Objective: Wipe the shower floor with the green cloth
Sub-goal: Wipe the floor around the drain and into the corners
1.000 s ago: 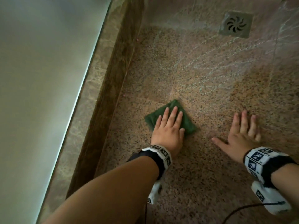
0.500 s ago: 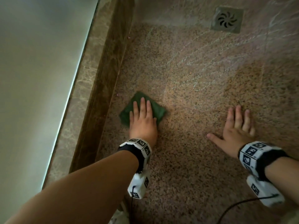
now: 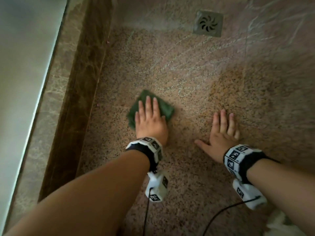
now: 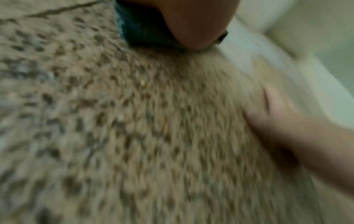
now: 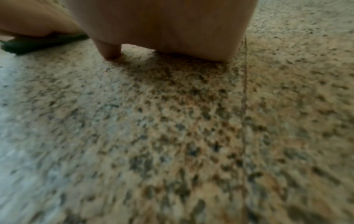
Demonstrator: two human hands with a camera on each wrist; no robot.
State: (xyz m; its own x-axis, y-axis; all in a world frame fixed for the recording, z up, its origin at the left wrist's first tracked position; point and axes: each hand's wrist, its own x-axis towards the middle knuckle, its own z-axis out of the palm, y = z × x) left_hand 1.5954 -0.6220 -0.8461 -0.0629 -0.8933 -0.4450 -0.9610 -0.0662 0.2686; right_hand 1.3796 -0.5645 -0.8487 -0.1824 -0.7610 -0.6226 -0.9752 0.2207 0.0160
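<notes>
I'm partway through, as far as I can judge. On my left runs the dark kerb (image 3: 80, 92); the floor (image 3: 187, 193) beside it and near me looks even and speckled, while pale streaks cross the far stretch toward the drain (image 3: 208, 23), so I reckon that part is left to wipe.

The cloth (image 3: 166, 109) lies flat on the floor, a little way in from the kerb, under my left hand (image 3: 150, 119). My fingers (image 3: 148, 103) lie straight across it, pressing it down, not curled round it. It is dark green, folded into a small square pad set cornerwise, its far corner and right edge showing past my hand. It looks thin and limp.

To the right, well apart from the cloth, my right hand (image 3: 221, 133) rests flat on bare floor, fingers straight, thumb spread, holding nothing.
</notes>
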